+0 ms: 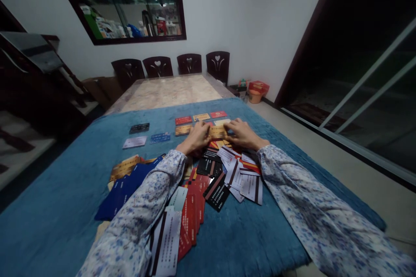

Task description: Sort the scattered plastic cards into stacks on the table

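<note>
My left hand (196, 137) and my right hand (242, 133) meet over a gold card (217, 131), each pinching one end of it just above the blue cloth (81, 181). Below my wrists lies a loose heap of cards (221, 173), red, black, white and striped. A fan of dark blue cards (126, 186) lies under my left forearm. Beyond my hands several cards sit laid out singly: a red one (183, 120), a gold one (201, 117), another red one (218, 114), a black one (139, 128), a blue one (160, 138) and a pale one (134, 142).
The blue cloth covers the near part of a long table with a light stone top (169, 91). Several dark chairs (157, 66) stand at its far end. A wall cabinet (130, 4) holds bottles and boxes. A red basket (258, 88) sits on the floor, right.
</note>
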`<state>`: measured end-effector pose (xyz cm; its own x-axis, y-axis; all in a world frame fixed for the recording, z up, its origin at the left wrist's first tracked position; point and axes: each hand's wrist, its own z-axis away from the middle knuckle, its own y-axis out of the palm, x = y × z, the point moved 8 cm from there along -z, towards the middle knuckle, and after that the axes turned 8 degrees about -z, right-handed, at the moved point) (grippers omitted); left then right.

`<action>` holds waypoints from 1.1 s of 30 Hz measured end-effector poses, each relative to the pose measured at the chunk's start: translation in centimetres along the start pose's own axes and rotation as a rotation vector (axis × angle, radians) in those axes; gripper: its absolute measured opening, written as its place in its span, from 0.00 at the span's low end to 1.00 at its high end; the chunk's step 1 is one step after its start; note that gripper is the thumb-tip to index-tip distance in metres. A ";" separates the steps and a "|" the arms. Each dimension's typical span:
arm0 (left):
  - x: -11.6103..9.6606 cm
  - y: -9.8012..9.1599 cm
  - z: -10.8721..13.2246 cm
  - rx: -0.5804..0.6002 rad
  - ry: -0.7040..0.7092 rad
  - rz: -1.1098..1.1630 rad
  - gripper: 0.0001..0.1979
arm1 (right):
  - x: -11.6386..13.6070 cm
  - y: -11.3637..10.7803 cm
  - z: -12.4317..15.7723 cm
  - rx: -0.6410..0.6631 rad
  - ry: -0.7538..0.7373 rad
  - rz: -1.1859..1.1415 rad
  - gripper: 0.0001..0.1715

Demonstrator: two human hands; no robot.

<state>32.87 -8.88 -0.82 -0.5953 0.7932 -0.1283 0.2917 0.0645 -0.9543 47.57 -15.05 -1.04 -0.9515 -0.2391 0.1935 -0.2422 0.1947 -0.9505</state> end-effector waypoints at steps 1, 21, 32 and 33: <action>0.2 0.0 0.0 0.006 0.002 -0.005 0.15 | 0.3 -0.1 -0.1 0.009 0.001 0.009 0.23; 6.6 -2.9 1.8 0.102 -0.043 -0.117 0.18 | 5.9 0.1 -5.8 0.178 -0.057 0.061 0.22; 10.0 -4.4 2.6 0.105 -0.101 -0.138 0.14 | 9.0 1.2 -9.2 0.213 -0.075 0.073 0.17; 10.3 -4.5 2.7 0.108 -0.106 -0.135 0.15 | 9.2 1.3 -9.4 0.216 -0.080 0.078 0.18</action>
<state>23.43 -2.65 1.40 -0.7011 0.7128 -0.0191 0.1249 0.0963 -0.9875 36.73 -8.04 1.82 -0.9456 -0.3075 0.1061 -0.1144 0.0093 -0.9934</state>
